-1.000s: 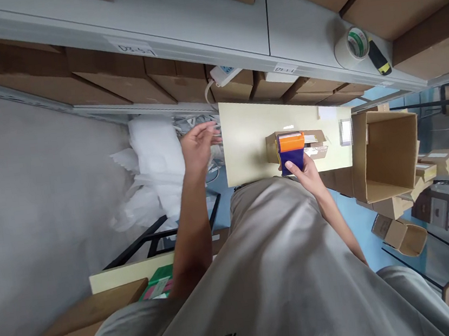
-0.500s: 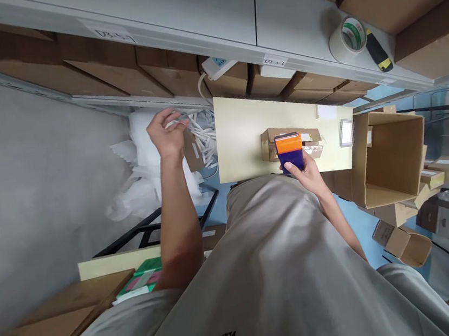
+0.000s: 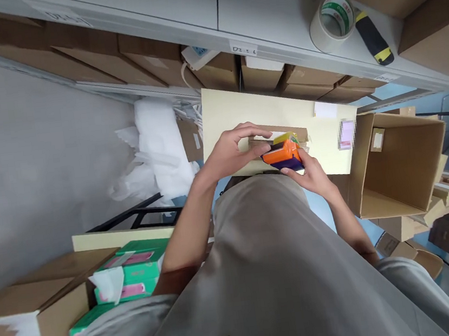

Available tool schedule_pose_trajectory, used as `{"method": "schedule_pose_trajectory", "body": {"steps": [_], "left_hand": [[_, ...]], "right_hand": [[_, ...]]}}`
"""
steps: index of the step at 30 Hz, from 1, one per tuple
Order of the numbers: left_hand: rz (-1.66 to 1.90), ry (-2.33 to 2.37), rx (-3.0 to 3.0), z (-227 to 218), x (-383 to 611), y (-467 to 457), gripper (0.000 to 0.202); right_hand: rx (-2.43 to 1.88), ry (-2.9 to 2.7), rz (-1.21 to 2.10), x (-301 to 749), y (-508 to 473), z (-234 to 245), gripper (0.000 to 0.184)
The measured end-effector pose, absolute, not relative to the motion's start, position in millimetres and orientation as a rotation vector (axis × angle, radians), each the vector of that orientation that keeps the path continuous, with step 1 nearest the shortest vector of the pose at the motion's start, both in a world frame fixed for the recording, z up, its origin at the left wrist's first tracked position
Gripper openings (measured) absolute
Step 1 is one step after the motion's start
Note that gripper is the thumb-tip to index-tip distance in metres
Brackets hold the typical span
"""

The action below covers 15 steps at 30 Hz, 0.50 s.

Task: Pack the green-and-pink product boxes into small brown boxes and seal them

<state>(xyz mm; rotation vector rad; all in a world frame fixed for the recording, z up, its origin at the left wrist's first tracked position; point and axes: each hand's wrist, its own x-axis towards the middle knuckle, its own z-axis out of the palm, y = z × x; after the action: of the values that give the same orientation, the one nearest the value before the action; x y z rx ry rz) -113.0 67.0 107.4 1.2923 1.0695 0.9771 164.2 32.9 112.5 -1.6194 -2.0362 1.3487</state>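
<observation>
My right hand [image 3: 310, 172] grips an orange and purple packet [image 3: 283, 154] over the near edge of a pale yellow table [image 3: 234, 113]. My left hand [image 3: 235, 149] curls over the packet's left end, thumb against it and fingers arched above. Under and behind the packet lies a small brown cardboard box [image 3: 301, 132] on the table, partly hidden by my hands. My grey shirt hides the table's near edge.
An open cardboard box [image 3: 400, 168] stands right of the table. A tape roll [image 3: 331, 21] and a yellow-black knife [image 3: 375, 40] lie on the grey shelf above. White foam wrap [image 3: 156, 149] is piled to the left. Green tissue packs [image 3: 133, 269] sit at lower left.
My left hand has come back from the foam pile at the left and now closes on the packet. The packet has tipped from upright onto its side. The view shifted down and left.
</observation>
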Motion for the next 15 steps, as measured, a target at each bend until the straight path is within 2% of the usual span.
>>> {"method": "schedule_pose_trajectory", "body": {"steps": [5,15], "left_hand": [[0.970,1.195,1.298,113,-91,63,0.028],[0.900,1.430,1.099,111,-62,49,0.019]], "right_hand": [[-1.522,-2.175,1.287,192,44,109,0.063],[-1.435,-2.214,1.422,216,61,109,0.057]]}}
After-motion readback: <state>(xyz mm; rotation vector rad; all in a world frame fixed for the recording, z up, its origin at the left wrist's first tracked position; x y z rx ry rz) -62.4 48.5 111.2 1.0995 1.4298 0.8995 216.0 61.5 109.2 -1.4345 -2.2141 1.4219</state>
